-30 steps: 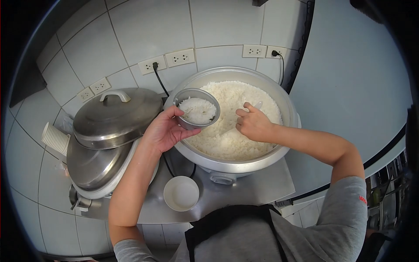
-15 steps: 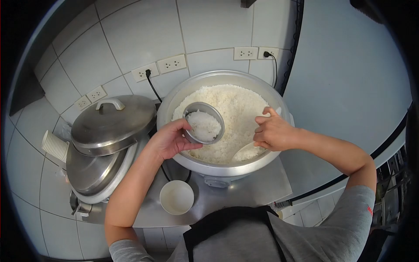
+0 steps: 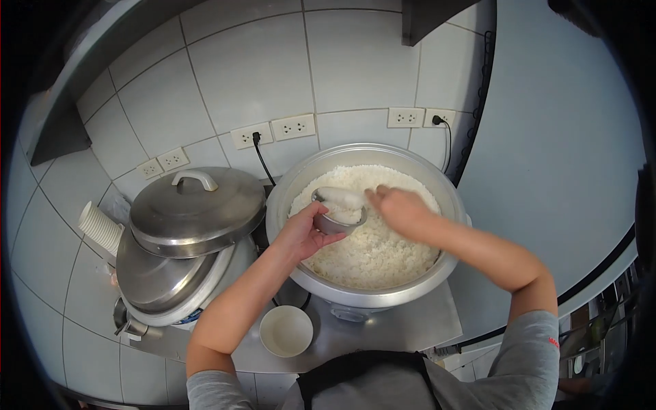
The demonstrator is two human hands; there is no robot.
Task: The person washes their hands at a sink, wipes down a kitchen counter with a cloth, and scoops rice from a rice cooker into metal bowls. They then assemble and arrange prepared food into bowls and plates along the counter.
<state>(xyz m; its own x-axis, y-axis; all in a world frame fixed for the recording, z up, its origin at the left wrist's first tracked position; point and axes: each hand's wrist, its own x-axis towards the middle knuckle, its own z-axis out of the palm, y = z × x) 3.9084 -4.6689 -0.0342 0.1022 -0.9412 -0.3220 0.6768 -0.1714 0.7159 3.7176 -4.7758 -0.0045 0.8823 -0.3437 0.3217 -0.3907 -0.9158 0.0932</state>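
In the head view, my left hand (image 3: 307, 232) grips a small metal bowl (image 3: 335, 226) by its side. The bowl is tilted above the cooked rice (image 3: 383, 263) and has rice in it. My right hand (image 3: 403, 213), smeared by motion, is closed on a white rice paddle (image 3: 342, 197). The blade, carrying rice, lies over the bowl's mouth; whether it touches the bowl I cannot tell. Both hands are over the large rice cooker (image 3: 386, 298), whose lid is off. A white bowl (image 3: 286, 331) stands in front of it on the steel counter (image 3: 410, 331).
At the left, a metal lid with a white handle (image 3: 195, 212) rests on a second covered cooker (image 3: 160, 273). Stacked white cups (image 3: 101, 227) stand behind it. Wall sockets (image 3: 294, 126) with plugged cords are at the back; a large grey-blue panel (image 3: 560, 150) bounds the right.
My right hand has brought the rice paddle up and left from the rice to the metal bowl. My left hand has tilted the bowl towards the paddle. The camera view has shifted.
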